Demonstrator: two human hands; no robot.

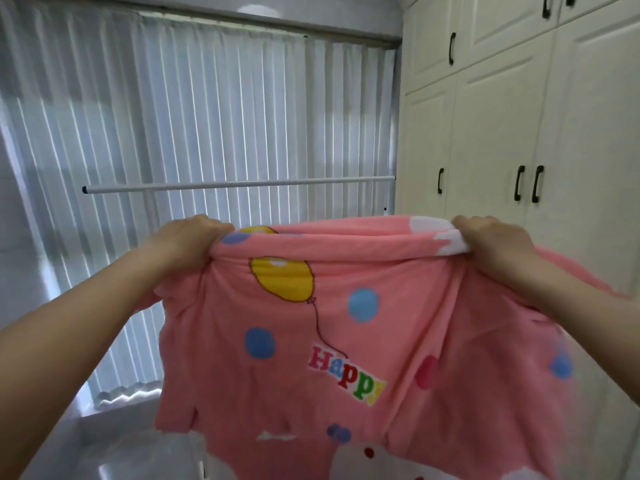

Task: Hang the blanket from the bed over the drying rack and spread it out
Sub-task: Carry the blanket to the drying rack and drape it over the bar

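Both hands, left (188, 237) and right (491, 240), clutch bunched blanket (346, 323) edge, stretched wide to clear the rail (239, 184)

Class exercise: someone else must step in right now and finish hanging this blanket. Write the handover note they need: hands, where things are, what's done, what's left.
Left hand: gripping the bunched top edge of the pink blanket.
Right hand: gripping the same edge further along.
The blanket is held up in the air between both hands, in front of and below the white rack bar, not touching it. The bar is bare.
Done: blanket picked up and brought to the rack.
Left: lift it over the bar, drape it, spread it out flat.
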